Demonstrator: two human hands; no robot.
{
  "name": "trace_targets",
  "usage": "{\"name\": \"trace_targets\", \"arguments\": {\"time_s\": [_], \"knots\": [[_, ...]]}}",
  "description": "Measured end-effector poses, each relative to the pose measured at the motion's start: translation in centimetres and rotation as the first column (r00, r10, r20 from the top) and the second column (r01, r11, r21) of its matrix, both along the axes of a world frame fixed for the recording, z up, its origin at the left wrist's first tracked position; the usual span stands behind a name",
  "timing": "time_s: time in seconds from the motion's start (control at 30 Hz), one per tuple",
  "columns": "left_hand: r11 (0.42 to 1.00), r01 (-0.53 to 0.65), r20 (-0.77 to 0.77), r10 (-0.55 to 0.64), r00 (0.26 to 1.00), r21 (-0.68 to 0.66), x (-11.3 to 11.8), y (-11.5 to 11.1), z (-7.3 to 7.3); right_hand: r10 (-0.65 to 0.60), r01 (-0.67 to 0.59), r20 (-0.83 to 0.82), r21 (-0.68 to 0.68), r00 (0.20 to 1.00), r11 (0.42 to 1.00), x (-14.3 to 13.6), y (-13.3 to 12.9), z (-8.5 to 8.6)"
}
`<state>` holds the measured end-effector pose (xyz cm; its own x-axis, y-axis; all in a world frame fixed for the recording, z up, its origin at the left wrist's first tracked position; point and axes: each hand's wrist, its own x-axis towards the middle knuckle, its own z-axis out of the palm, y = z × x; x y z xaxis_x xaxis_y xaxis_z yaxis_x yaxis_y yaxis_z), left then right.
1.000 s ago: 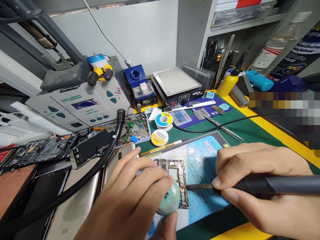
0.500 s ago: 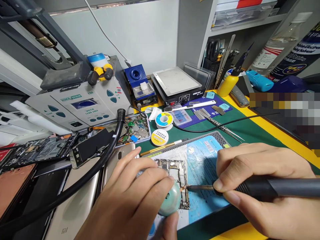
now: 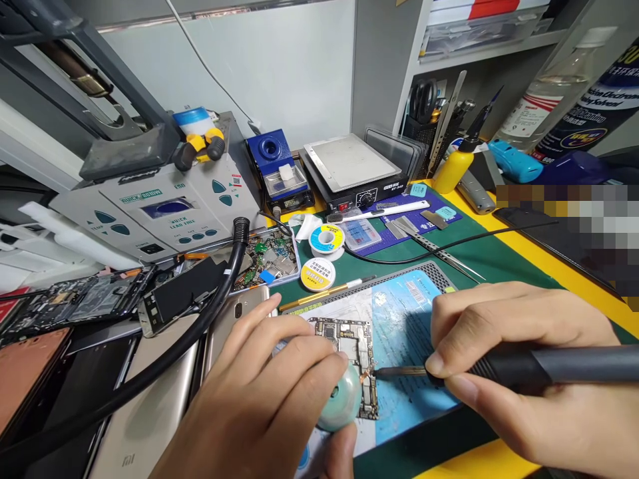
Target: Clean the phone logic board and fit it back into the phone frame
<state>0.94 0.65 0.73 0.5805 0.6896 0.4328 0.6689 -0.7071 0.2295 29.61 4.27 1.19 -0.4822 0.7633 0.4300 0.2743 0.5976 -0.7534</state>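
My left hand (image 3: 272, 382) is closed on a round teal spool (image 3: 344, 402), fingers over its top and thumb at its near side. From the spool a short end of copper desoldering braid (image 3: 366, 376) reaches onto a phone circuit board (image 3: 357, 332). My right hand (image 3: 499, 359) grips a soldering iron (image 3: 519, 369) like a pen. Its tip lies at the braid near the board's right edge; whether they touch I cannot tell. The board rests on a blue and white sheet (image 3: 399, 332), partly hidden by my left hand and the spool.
A black hose (image 3: 210, 313) crosses the left side, over several phones (image 3: 144, 392). Behind stand a hot-air station (image 3: 174, 206), an iron stand (image 3: 272, 166) and a heating plate (image 3: 354, 173). Solder reel (image 3: 327, 238), tweezers (image 3: 442, 249) and the black cable (image 3: 424, 256) lie on the green mat.
The soldering iron's tip has shifted very slightly at the braid, and my right hand has tilted a little. My left hand stays in place on the spool. The whole view has drifted slightly.
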Motion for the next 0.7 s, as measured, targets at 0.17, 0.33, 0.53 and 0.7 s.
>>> {"name": "trace_targets", "arguments": {"time_s": [0.17,0.33,0.53,0.7], "knots": [[1.000,-0.002,0.005,0.001,1.000,0.017,-0.12,-0.16,-0.02,0.006,-0.006,0.046,0.002,0.999,1.000,-0.05,-0.04,0.03],[1.000,0.000,-0.007,0.000,1.000,0.015,-0.16,-0.03,-0.05,0.000,0.000,0.012,-0.021,1.000,1.000,-0.03,-0.28,-0.03],[1.000,0.002,0.001,-0.002,1.000,-0.018,0.30,0.47,0.09,0.007,-0.007,0.013,-0.013,1.000,1.000,-0.12,0.07,-0.02],[1.000,0.007,-0.011,-0.007,1.000,-0.006,0.45,0.42,-0.01,-0.010,0.010,0.013,0.000,1.000,1.000,-0.19,-0.04,0.09]]}}
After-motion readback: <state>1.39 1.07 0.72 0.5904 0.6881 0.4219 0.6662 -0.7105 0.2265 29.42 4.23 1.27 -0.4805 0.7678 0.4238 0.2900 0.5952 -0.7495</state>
